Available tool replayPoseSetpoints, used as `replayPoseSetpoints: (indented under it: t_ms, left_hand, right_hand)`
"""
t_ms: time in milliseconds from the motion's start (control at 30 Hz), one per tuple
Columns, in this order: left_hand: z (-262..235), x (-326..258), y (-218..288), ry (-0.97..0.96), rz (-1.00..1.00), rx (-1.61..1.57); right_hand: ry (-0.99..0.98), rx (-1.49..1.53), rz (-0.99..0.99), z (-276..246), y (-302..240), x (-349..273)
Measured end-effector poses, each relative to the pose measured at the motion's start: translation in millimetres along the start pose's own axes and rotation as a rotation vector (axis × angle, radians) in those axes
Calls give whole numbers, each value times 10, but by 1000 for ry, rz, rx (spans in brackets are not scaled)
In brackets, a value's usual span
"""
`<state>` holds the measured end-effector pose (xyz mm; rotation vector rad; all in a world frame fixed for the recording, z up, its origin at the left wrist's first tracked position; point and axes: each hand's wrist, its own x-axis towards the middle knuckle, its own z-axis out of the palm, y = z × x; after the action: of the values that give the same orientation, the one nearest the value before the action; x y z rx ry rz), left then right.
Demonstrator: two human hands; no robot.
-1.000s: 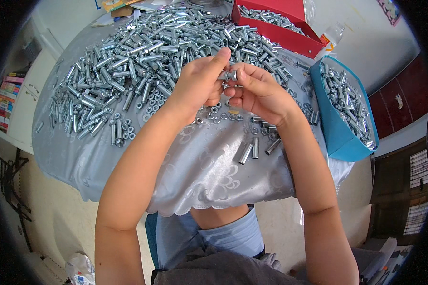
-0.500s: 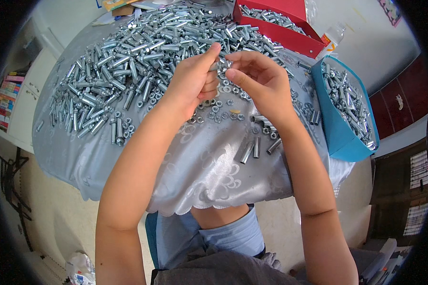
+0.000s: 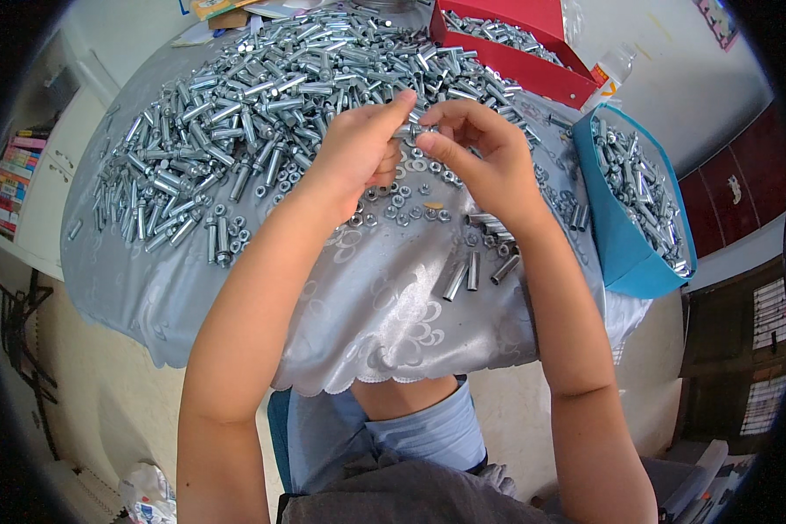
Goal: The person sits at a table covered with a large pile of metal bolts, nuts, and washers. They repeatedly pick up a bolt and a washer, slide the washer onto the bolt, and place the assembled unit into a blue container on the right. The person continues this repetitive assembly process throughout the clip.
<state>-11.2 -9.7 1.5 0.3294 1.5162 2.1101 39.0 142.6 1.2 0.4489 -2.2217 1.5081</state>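
Observation:
Over the middle of the table, my left hand (image 3: 355, 150) is closed round a shiny metal anchor bolt (image 3: 407, 132), its thumb pointing up and away. Only the bolt's right end shows past the fingers. My right hand (image 3: 489, 157) pinches at that end with thumb and forefinger; its other fingers are curled. Whether a separate nut sits between those fingertips is too small to tell. Below the hands lie loose hex nuts (image 3: 396, 200) and washers. Several bare metal sleeves (image 3: 455, 281) rest nearer the table's front edge, beside my right forearm.
A wide heap of anchor bolts (image 3: 262, 96) covers the table's far and left parts. At the back right stands a red box (image 3: 520, 72) with more bolts, and a blue bin (image 3: 642, 258) full of bolts is at the right. A clear bottle (image 3: 614, 65) stands between them.
The bolt has tipped from pointing up to lying more sideways between my hands. My left thumb has shifted slightly right and nearer. Things on the table look the same.

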Motion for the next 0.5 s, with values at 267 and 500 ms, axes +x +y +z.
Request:
replayPoseSetpoints:
  t_ms: [267,500]
  left_hand:
    - [21,-28,-11,27,15,22]
    - [47,-34,-12,27,14,79]
  right_hand:
    - [-3,40,-98,-49,5,25]
    - [-67,-129,34,-124,-1,-1]
